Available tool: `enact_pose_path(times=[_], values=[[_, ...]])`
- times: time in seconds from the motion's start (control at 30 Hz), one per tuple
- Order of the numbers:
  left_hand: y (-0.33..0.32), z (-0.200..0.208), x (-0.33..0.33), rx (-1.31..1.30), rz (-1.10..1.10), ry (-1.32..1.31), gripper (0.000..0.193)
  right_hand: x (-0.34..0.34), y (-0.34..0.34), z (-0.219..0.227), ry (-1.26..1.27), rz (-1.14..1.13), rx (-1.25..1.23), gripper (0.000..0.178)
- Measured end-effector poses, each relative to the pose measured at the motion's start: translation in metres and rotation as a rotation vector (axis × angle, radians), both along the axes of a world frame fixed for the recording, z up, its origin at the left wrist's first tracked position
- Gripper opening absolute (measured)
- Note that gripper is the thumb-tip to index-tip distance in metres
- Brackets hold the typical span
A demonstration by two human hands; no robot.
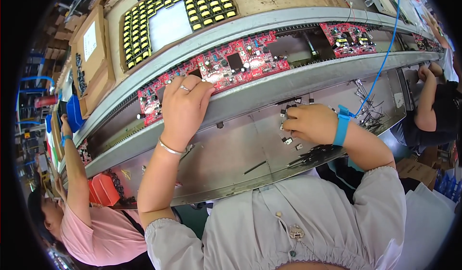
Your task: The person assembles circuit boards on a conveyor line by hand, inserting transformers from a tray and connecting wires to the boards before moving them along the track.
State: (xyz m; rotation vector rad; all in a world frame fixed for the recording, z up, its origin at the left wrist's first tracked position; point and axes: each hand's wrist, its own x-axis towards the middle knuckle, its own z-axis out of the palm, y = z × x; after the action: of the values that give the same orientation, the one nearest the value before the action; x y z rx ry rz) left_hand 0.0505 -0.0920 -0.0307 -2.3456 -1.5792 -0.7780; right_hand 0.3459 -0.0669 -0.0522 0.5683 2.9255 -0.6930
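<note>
My left hand (pixel 186 104), with a ring on it and a bangle at the wrist, bends over the near rail onto a red circuit board (pixel 262 63) packed with small components. Its fingers are drawn together at the board's near edge, and their tips are hard to see. Down in the metal trough (pixel 226 144), my right hand (pixel 313 124) curls its fingers among several small black three-legged transistors (pixel 288 140). Anything between those fingertips is hidden. A blue wrist strap (pixel 341 125) circles my right wrist.
A blue coiled cord (pixel 387 53) rises from the strap across the rail. Loose thin leads (pixel 368 108) lie at the trough's right. Beyond the conveyor rail (pixel 308 17) stands a carton of yellow-and-black coils (pixel 211 5). An orange bin (pixel 103 189) and a co-worker (pixel 96 226) are left; another person (pixel 435 101) is right.
</note>
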Motion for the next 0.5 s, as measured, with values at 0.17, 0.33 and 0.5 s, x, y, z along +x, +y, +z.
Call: enact_pose_path(times=[0.17, 0.33, 0.5], values=[[0.002, -0.004, 0.002, -0.047, 0.005, 0.049, 0.009, 0.001, 0.008, -0.002, 0.057, 0.026, -0.042, 0.023], [-0.008, 0.002, 0.0, -0.024, 0.016, 0.077, 0.013, -0.008, 0.004, 0.006, 0.125, 0.144, -0.02, 0.026], [-0.047, 0.007, 0.019, -0.05, -0.152, 0.068, 0.031, -0.012, -0.007, -0.007, 0.135, 0.165, 0.044, 0.028]])
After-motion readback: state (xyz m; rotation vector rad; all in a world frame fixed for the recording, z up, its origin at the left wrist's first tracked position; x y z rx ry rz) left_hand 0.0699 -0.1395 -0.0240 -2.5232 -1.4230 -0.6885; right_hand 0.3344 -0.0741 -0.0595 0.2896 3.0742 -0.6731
